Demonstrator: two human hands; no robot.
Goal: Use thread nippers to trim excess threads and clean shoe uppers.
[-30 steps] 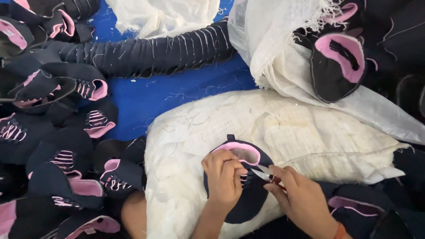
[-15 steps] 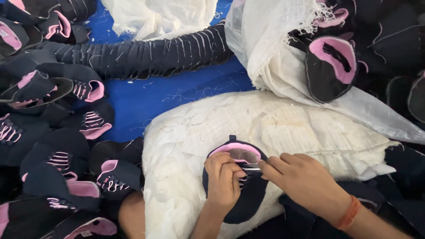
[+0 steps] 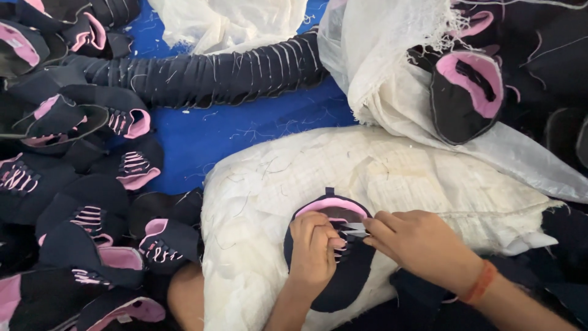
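Matt dark cloth shoe upper (image 3: 334, 270) with smooth pink lining lies on a coarse, frayed white woven sack (image 3: 257, 202).

One head-worn camera looks steeply down from close above, facing 12 o'clock; the white sack (image 3: 398, 184) fills the centre, hands at 6 o'clock.

packages: white woven sack (image 3: 429, 178), centre | labels/signs/screens: none
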